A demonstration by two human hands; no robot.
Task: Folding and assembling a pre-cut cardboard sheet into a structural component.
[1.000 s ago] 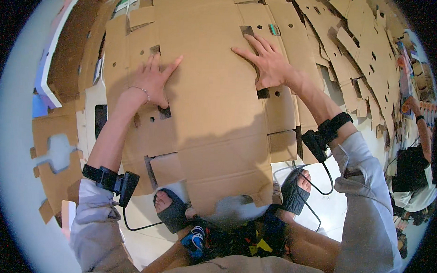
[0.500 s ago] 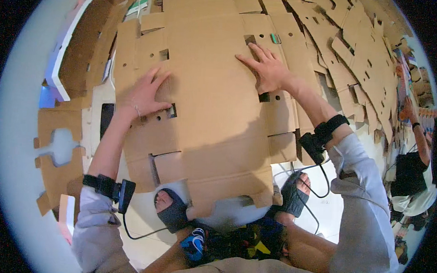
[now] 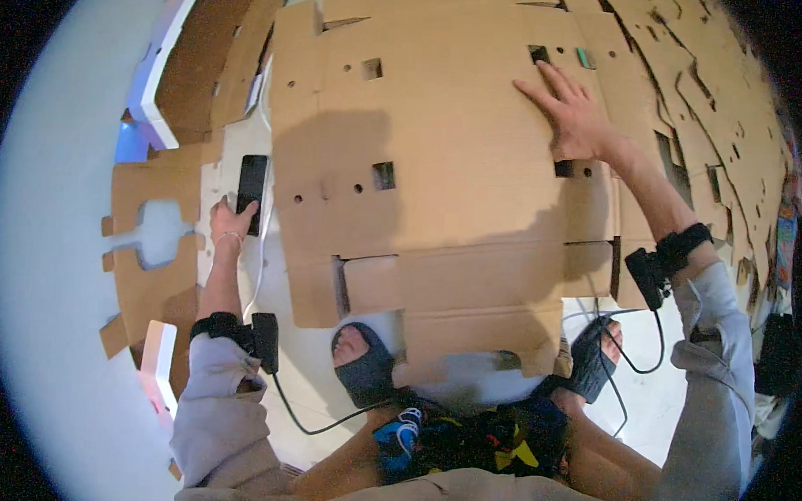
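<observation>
Pale floor shows through along the bottom of the frame, and a heap of brown cardboard, slit and notched, fills the upper right. Before us a large cardboard sheet lies flat across the middle of the frame, pierced with square and round holes and creased near its lower end; shadows fall over its left side and its lower right.

At left of centre, a flat black slab, rather like a phone, lies just beyond the sheet's left edge, with a white cable running near its right side. Our left grip is at the lower left of this slab, the thumb over its edge; we cannot tell whether the fingers are closed on it. Our right grip holds nothing: it rests spread on the sheet at upper right of centre, between two dark square holes. A small green patch shows just above it.

Near the left rim of the frame we see a cardboard piece with a rounded cutout. We wear a black strapped device on each forearm, and our feet, in dark slippers, flank the sheet's lower end.
</observation>
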